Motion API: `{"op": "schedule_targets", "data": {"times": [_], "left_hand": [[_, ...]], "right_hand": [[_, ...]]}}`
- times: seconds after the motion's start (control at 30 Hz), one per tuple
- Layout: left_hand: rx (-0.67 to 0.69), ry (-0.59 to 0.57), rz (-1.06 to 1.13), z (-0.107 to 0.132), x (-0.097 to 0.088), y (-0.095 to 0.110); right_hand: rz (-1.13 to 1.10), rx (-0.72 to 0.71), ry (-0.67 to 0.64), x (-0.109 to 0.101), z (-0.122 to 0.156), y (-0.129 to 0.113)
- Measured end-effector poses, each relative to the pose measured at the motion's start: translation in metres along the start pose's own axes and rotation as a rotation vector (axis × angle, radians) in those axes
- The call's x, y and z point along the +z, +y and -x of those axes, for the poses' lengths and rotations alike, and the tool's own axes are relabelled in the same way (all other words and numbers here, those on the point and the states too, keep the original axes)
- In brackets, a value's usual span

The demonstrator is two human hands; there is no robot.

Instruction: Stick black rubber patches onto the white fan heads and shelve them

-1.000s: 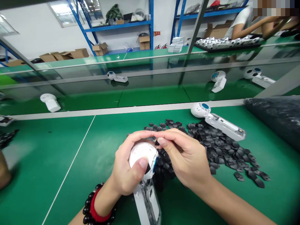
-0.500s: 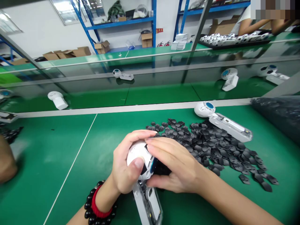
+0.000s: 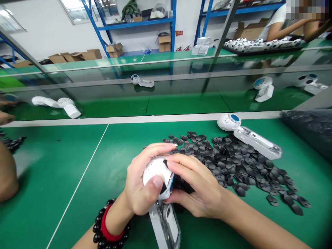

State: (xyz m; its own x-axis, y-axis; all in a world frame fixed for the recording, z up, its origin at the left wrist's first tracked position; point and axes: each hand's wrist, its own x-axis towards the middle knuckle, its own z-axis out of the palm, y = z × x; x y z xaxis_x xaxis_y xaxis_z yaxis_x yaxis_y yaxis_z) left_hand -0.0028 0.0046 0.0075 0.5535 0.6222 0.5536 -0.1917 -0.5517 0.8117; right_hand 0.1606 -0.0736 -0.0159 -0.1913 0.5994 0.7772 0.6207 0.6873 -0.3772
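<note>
A white device with a round, ball-like head [image 3: 153,168] and a long handle [image 3: 166,224] stands tilted in front of me. My left hand [image 3: 145,183] is wrapped round the head, its thumb pressed on the near side beside a black patch. From the right, my right hand [image 3: 193,183] grips the same head, fingertips at a small black piece [image 3: 165,163] near the top and thumb low on the side. A blue edge shows between the hands. The handle's open face bares its inside. Right of my hands lies a pile of black plastic pieces [image 3: 233,162].
Another white device [image 3: 259,141] rests against the pile's far side. Beyond the pale ledge [image 3: 155,119], more white devices [image 3: 68,107] lie on the green belt. A dark plastic bag [image 3: 311,131] is at right. Another person's arm [image 3: 7,176] is at left; someone sits across, behind a tray [image 3: 261,48].
Both hands keep hold of the device with barely any shift. Devices on the belt appear further right, and another has come into view at left. The view has moved slightly.
</note>
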Motion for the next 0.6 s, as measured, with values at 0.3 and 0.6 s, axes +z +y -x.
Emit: {"op": "schedule_targets", "data": {"times": [0.3,0.6], "left_hand": [[0.012,0.025,-0.027,0.000,-0.002,-0.001],[0.060,0.010,-0.118,-0.001,-0.007,0.003]], "right_hand": [[0.017,0.011,0.000,0.005,0.003,-0.002],[-0.163,0.095,-0.007,0.012,0.005,-0.003]]}}
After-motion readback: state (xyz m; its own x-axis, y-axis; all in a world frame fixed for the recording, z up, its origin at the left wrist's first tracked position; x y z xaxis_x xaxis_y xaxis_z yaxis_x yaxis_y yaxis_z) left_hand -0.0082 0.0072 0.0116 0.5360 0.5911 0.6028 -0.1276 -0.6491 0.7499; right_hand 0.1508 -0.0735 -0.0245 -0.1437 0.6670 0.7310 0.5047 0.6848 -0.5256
